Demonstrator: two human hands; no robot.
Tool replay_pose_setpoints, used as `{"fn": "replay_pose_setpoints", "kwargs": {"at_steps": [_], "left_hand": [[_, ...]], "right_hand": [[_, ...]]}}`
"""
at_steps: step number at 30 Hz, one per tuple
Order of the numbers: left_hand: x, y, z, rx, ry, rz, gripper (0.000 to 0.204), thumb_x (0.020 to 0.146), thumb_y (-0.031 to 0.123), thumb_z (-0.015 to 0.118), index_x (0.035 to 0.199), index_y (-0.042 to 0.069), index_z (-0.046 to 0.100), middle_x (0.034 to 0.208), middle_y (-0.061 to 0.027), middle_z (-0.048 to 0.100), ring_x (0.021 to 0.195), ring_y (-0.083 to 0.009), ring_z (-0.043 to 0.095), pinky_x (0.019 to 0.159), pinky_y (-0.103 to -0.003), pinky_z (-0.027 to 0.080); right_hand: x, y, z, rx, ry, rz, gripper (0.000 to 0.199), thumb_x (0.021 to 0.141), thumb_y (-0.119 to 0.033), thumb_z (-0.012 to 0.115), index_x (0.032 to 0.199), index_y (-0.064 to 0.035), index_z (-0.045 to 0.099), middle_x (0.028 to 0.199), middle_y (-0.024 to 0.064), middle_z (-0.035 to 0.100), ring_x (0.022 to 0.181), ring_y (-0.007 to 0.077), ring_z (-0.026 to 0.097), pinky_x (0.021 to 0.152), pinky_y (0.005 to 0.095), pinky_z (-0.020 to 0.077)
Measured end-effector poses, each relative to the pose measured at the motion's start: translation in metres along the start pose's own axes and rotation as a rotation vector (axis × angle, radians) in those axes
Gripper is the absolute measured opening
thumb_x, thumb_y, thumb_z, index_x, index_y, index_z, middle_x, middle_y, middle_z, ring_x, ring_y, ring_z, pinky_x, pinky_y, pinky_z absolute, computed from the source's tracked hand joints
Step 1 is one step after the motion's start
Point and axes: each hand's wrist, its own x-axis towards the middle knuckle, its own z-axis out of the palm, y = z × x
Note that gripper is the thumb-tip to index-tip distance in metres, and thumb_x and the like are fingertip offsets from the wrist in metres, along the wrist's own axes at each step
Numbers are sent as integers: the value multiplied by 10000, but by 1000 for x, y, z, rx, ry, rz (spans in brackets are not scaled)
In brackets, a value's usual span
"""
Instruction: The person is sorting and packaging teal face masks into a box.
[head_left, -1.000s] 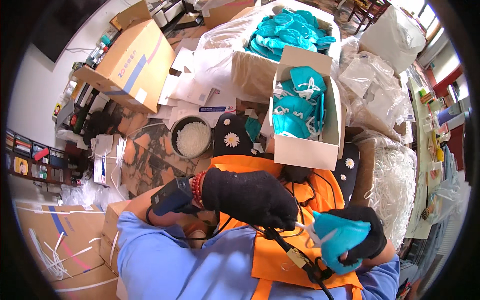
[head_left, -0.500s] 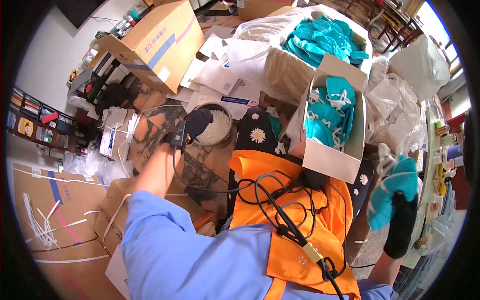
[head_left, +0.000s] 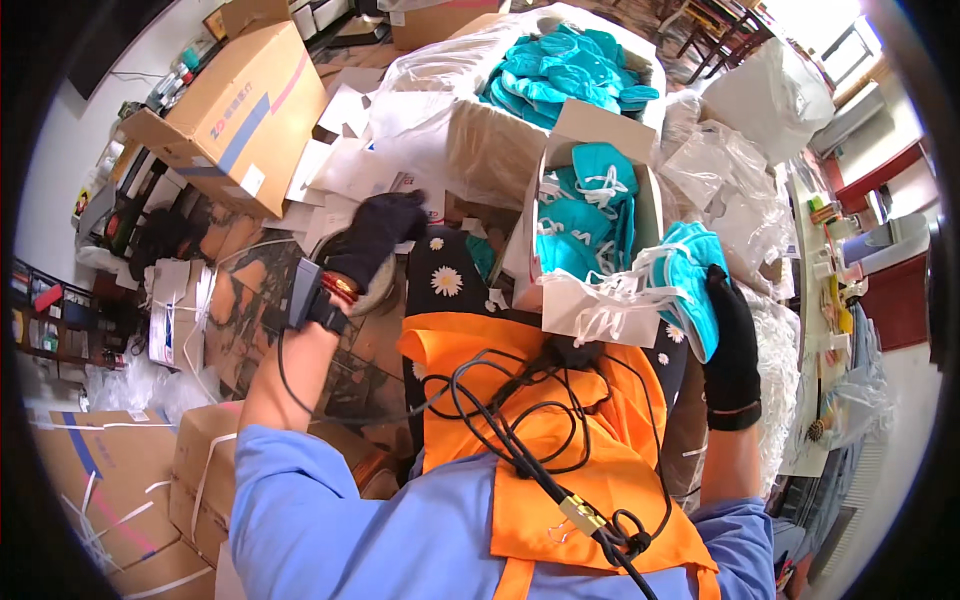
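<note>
My right hand [head_left: 735,350], in a black glove, grips a small stack of teal face masks [head_left: 690,280]. Their white straps dangle over the near right corner of an open white carton [head_left: 572,318]. Inside that carton, more teal masks [head_left: 575,240] with white straps are packed, and it rests by my lap. My left hand [head_left: 380,235], also gloved in black, hovers over a round bowl [head_left: 388,285] and hides most of it. The dark glove does not let me make out its separate fingers. A grey device is strapped to the left wrist.
A large plastic-lined box [head_left: 480,130] beyond the carton is heaped with teal masks. Cardboard boxes [head_left: 235,110] stand at far left and near left. Clear plastic bags [head_left: 725,180] pile up on the right. Black cables [head_left: 520,430] lie across my orange apron [head_left: 590,500].
My right hand has brought the masks left and forward to the white carton's corner. My left hand has shifted forward and right over the bowl. The whole view has swung right.
</note>
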Motion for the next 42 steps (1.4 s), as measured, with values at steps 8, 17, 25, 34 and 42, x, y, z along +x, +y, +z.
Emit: {"fn": "replay_pose_setpoints", "kwargs": {"at_steps": [8, 17, 25, 34, 42], "left_hand": [[58, 182, 32, -657, -138, 315, 410, 903, 429, 590, 1002, 33, 628, 916, -109, 648, 827, -217, 616, 758, -332, 483], [57, 239, 48, -1043, -378, -218, 493, 853, 356, 694, 1192, 19, 574, 1033, -81, 644, 903, -138, 605, 817, -291, 493], [50, 246, 13, -223, -437, 120, 653, 753, 149, 745, 1335, 7, 486, 1151, -181, 644, 1046, -243, 645, 890, -360, 506], [54, 268, -9, -273, -477, 254, 378, 761, 169, 724, 1119, 124, 610, 976, -152, 685, 925, -315, 672, 798, -406, 521], [44, 259, 10, -30, -353, 399, 272, 800, 165, 666, 1060, 89, 630, 885, -171, 655, 845, -328, 658, 762, -423, 518]], "right_hand": [[-11, 10, 17, 103, -55, -46, 389, 992, -290, 501, 1258, -9, 539, 1117, 63, 624, 980, 141, 603, 870, 301, 490], [-33, 23, 35, -105, 86, -46, 461, 970, -409, 541, 1195, -9, 585, 1050, 37, 633, 926, 126, 578, 830, 278, 463], [-27, 0, 6, -561, 72, -721, 688, 721, -128, 815, 1325, -60, 493, 1262, 131, 573, 1171, 238, 546, 961, 360, 456], [-23, 12, 19, -545, -508, -562, 613, 796, -329, 750, 1300, -65, 520, 1062, 164, 675, 983, 307, 668, 840, 385, 509], [-37, 27, 22, -845, -362, -441, 335, 846, -272, 670, 1099, -57, 630, 866, 184, 676, 795, 356, 666, 701, 423, 517]]}}
